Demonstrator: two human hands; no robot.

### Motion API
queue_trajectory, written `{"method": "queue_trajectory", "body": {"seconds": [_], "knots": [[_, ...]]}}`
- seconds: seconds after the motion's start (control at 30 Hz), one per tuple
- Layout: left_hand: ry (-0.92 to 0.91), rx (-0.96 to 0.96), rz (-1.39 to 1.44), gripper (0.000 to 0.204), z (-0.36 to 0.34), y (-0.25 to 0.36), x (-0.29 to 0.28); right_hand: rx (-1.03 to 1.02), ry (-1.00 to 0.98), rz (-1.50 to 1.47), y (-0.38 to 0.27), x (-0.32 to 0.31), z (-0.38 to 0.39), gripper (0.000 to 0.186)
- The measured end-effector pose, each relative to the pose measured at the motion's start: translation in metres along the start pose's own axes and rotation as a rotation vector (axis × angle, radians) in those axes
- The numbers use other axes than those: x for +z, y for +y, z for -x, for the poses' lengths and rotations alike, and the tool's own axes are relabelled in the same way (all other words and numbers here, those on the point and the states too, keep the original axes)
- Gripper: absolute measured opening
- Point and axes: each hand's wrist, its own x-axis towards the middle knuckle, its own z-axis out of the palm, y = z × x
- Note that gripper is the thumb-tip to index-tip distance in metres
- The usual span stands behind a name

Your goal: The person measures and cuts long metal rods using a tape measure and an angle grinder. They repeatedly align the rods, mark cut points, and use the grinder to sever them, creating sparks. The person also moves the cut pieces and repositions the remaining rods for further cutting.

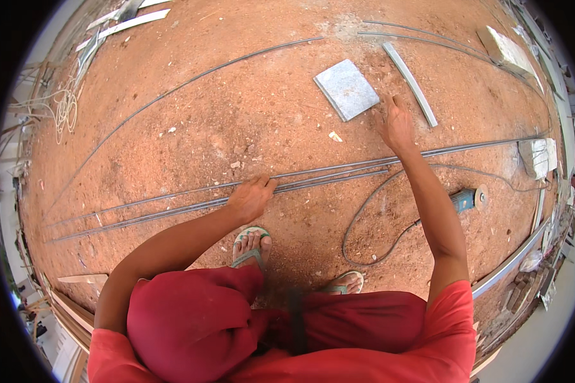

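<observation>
Bent fingers of the left hand [252, 199] lie over thin steel rods [191, 207] on reddish dirt [172, 159], while the loosely curled right hand [396, 122] is at the corner of a square grey slab [347, 90]; from above, we cannot tell whether either closes on anything. The dark grey rods run nearly parallel across the ground, slender and uneven at the ends, the longest reaching a pale block [535, 158]. Laying-out looks done to us; evening the ends does not. Nearby, an angle grinder [467, 200] rests unheld, no cutting under way.
</observation>
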Motion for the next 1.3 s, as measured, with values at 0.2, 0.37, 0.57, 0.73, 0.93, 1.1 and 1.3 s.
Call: {"method": "queue_trajectory", "body": {"seconds": [0.2,0.37,0.57,0.73,0.93,1.1,1.3], "knots": [[-0.058,0.052,-0.141,0.037,-0.006,0.001,0.004,0.239,0.030,0.030,0.066,-0.039,0.011,0.036],[-0.031,0.102,-0.154,0.030,-0.007,-0.001,0.004,0.375,0.063,0.064,0.098,-0.065,0.048,0.033],[-0.041,0.102,-0.098,0.016,-0.008,0.002,-0.004,0.574,0.049,0.028,0.127,-0.088,0.093,0.031],[-0.048,0.084,0.026,0.013,-0.007,-0.001,-0.009,0.497,0.010,-0.090,0.109,-0.074,0.093,0.031],[-0.011,0.105,0.096,0.010,-0.006,-0.003,-0.011,0.260,-0.163,-0.160,0.055,-0.030,0.040,0.037],[0.006,0.118,0.169,0.010,-0.007,-0.001,-0.016,0.142,-0.195,-0.122,-0.008,0.002,-0.024,0.076],[-0.037,0.035,0.155,0.018,-0.001,0.010,-0.032,0.164,-0.375,0.184,-0.064,0.017,-0.049,0.105]]}}
